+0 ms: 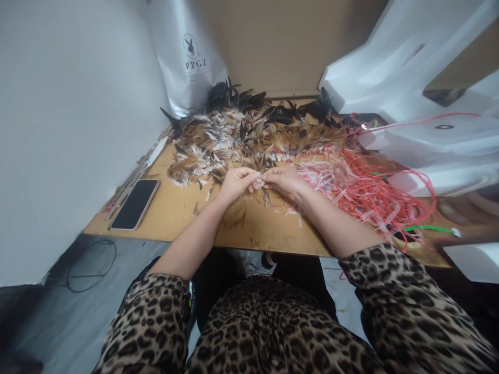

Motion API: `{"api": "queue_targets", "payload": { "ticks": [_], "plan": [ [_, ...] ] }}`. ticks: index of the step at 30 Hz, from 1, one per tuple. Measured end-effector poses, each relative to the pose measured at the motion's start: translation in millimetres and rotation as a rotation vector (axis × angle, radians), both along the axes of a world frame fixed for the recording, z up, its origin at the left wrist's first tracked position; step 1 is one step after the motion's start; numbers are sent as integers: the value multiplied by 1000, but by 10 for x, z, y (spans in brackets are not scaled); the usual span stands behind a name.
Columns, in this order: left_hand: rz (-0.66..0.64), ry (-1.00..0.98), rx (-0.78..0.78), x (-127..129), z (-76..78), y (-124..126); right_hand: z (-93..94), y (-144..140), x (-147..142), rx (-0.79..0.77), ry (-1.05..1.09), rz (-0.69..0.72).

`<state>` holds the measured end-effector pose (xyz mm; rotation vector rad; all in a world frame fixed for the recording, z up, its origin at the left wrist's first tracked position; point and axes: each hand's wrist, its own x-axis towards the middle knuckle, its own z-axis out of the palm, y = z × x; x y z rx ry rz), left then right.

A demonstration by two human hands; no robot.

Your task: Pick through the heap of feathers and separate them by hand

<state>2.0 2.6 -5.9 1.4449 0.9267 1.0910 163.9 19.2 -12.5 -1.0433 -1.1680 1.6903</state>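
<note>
Leftmost, a dark phone lies flat near the left edge of the tabletop, with thin sticks or tools just beyond it, too blurred to identify.

Behind, a white printed bag stands against the wall.

Centre: a broad feather heap, brown, tan and black, spread across the far half of the tabletop.

Left hand: fingers pinched shut on a small feather tuft at the near edge of the heap.

Right hand: fingertips closed on the same tuft, touching the left.

Handling, judged: the tuft looks very light, soft and easily bent or blown; best pinched at the stiffer quill ends, not the vanes.

Right: a tangle of red and pink cord beside the heap, with a green strand at its near side, and white plastic sheeting beyond.

Hidden: the tuft is mostly covered by the fingers; how many feathers it holds cannot be told.
</note>
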Motion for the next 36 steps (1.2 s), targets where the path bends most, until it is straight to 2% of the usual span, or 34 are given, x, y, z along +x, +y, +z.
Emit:
{"api": "queue_targets", "payload": {
  "ticks": [4, 7, 12, 17, 28, 33, 36],
  "plan": [
    [17, -6, -62, 12, -79, 38, 21, 16, 97, 97, -159, 78],
    [45, -23, -129, 28, -129, 56, 47, 22, 174, 209, -365, 105],
    [87, -8, -208, 65, -123, 48, 113, 10, 229, 426, -607, 133],
    [104, -4, -217, 92, -102, 27, 146, -20, 214, 483, -624, 223],
    [48, 29, -234, 96, -149, 26, 136, -54, 90, 541, -632, 73],
    [64, 60, -212, 78, -151, 35, 157, -34, 109, 471, -539, 61],
    [64, 29, -213, 50, -150, 52, 175, -9, 168, 483, -452, 56]
  ]
}}
